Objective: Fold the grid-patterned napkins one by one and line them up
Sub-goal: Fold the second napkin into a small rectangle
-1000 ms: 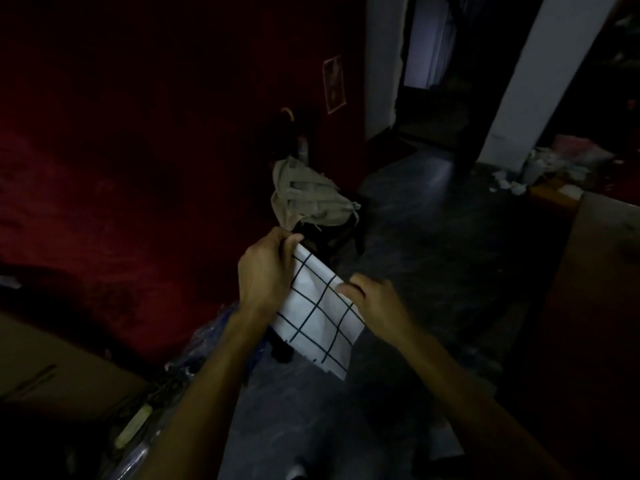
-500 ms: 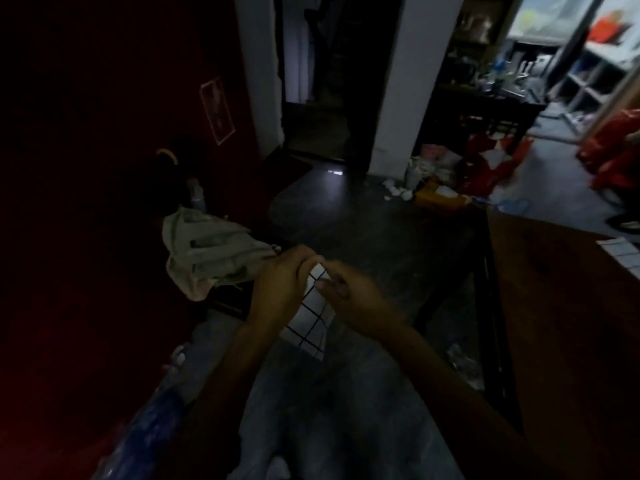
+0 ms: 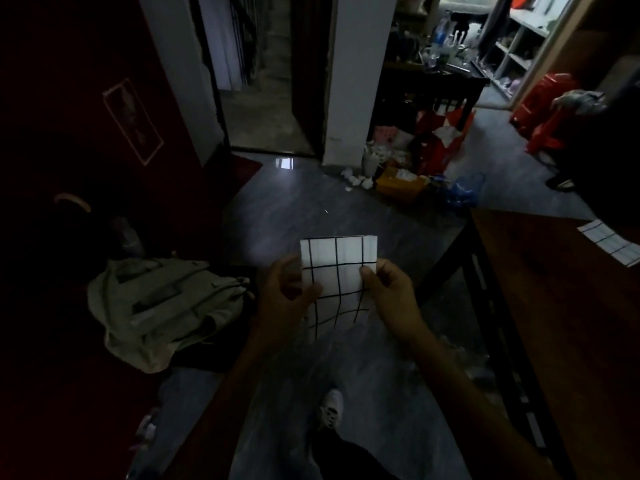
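Observation:
A white napkin with a black grid (image 3: 337, 268) is held up in the air in front of me, folded to a small rectangle, its top edge level. My left hand (image 3: 285, 296) grips its left side, thumb on the front. My right hand (image 3: 391, 296) pinches its right edge. Another grid napkin (image 3: 609, 241) lies flat on the brown wooden table (image 3: 571, 323) at the right, partly cut off by a dark shape.
A pale green backpack (image 3: 162, 310) lies on the floor at the left beside a dark red wall. Litter, an orange box (image 3: 398, 183) and red bags sit near the white pillar (image 3: 353, 81). My shoe (image 3: 330, 408) shows on the grey floor below.
The view has swung right toward the table. The napkin went from hanging tilted between my close-set hands to being held squarely upright, with my hands now apart on its two sides.

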`<control>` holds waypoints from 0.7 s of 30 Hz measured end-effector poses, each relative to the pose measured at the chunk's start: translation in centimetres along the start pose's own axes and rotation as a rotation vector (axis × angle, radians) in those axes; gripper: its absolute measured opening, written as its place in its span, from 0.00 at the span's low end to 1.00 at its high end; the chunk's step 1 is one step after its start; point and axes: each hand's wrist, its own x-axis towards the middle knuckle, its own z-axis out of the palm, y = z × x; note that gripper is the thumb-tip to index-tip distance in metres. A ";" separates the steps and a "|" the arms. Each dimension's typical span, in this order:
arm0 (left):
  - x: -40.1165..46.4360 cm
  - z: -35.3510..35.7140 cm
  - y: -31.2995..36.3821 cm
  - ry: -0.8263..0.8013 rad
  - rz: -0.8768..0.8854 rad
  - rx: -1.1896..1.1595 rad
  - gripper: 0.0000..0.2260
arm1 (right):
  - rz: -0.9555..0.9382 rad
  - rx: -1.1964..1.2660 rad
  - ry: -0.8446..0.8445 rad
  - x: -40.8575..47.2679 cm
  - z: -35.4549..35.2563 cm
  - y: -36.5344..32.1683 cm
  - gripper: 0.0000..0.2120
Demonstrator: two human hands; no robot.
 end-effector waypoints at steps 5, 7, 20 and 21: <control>9.3 3.2 -0.4 -0.010 0.016 0.030 0.16 | 0.043 0.090 0.057 8.7 -0.5 2.2 0.04; 13.4 4.0 0.3 -0.019 0.028 0.075 0.15 | 0.082 0.123 0.040 12.3 -0.8 2.5 0.07; 35.4 11.6 2.5 -0.254 0.087 0.180 0.20 | 0.120 0.264 0.318 32.1 -4.4 2.5 0.22; 37.2 12.3 2.2 -0.272 0.087 0.180 0.19 | 0.130 0.258 0.340 33.6 -4.6 2.9 0.22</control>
